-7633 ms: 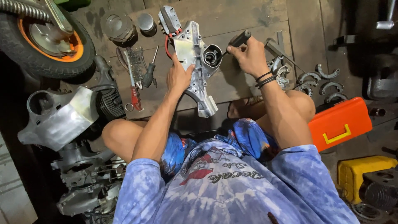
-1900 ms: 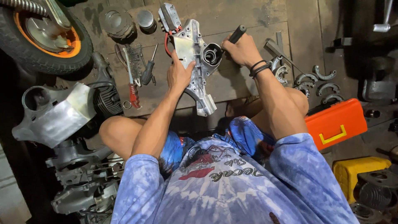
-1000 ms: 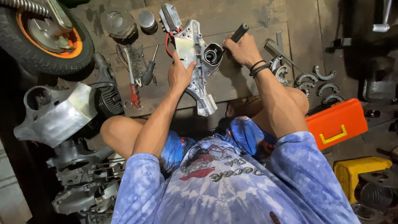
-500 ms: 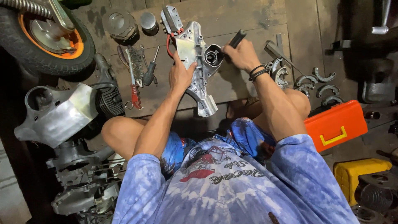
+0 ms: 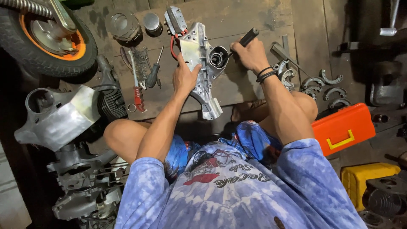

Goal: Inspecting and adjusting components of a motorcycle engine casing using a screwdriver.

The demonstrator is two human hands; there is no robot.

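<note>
Clearly my left hand (image 5: 185, 77) presses flat, fingers spread, on the rigid, heavy-looking aluminium casing (image 5: 202, 63) lying on the floor; my right hand (image 5: 250, 54) is closed around the black-handled tool (image 5: 245, 39) at its bore.

Your left hand (image 5: 183, 76) rests on a cast metal housing (image 5: 202, 63), dull silver and smooth. Your right hand (image 5: 250, 55) grips a matt black rubbery tool handle (image 5: 248, 37). The floor planks (image 5: 237, 17) are rough, stained wood. The orange case (image 5: 343, 127) is glossy plastic.
</note>
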